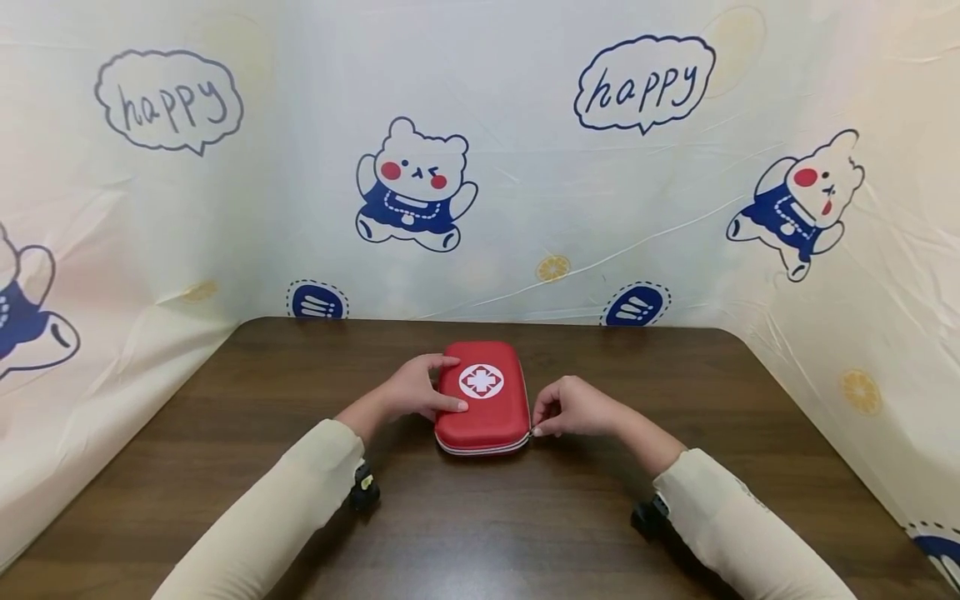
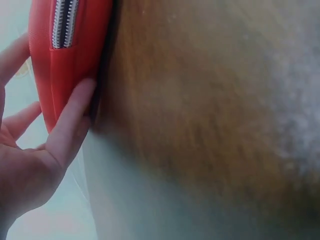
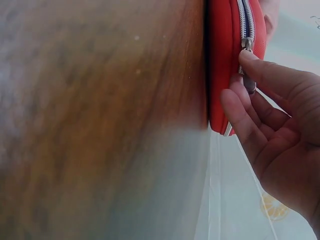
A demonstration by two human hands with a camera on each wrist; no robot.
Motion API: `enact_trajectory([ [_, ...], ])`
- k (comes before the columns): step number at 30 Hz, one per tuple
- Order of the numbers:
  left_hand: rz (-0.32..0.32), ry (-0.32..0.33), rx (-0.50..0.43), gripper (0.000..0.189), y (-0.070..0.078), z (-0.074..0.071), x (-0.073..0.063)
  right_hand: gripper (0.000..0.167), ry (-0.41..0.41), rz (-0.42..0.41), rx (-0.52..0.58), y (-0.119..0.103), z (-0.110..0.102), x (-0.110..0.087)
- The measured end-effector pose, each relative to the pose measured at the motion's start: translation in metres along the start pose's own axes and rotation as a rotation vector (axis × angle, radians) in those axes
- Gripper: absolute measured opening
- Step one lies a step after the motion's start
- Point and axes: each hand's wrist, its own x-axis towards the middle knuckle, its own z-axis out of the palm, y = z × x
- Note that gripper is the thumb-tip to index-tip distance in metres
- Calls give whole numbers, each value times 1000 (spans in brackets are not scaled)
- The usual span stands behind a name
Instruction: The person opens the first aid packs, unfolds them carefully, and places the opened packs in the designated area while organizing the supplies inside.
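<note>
A red first-aid case (image 1: 491, 421) with a white cross emblem (image 1: 481, 381) lies flat on the brown wooden table. My left hand (image 1: 411, 387) holds its left side, thumb and forefinger spread over the top edge. In the left wrist view, the left hand (image 2: 35, 160) reaches around the case beside the end of its zipper (image 2: 64, 30). At the near right corner my right hand (image 1: 576, 408) pinches the zipper pull. The right wrist view shows the metal zipper pull (image 3: 249, 84) between thumb and fingers of the right hand (image 3: 285, 135). The zipper looks closed above the slider.
The dark wooden table (image 1: 480, 525) extends around the case on all sides. A pale cloth curtain (image 1: 525, 200) printed with cartoon bears hangs behind it and along both sides. A small black device (image 1: 364, 488) is strapped at the left wrist, another (image 1: 649, 517) at the right.
</note>
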Motion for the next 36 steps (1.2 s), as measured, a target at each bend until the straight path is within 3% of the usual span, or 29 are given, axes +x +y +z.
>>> enact_trajectory([
  [10, -5, -13, -12, 84, 0, 6, -3, 10, -1, 12, 0, 1, 1, -4],
  [25, -14, -31, -16, 84, 3, 2, -4, 8, -17, 11, 22, 2, -4, -1],
  [36, -11, -63, -7, 83, 6, 3, -5, 7, 37, 61, -12, 11, -12, 5],
])
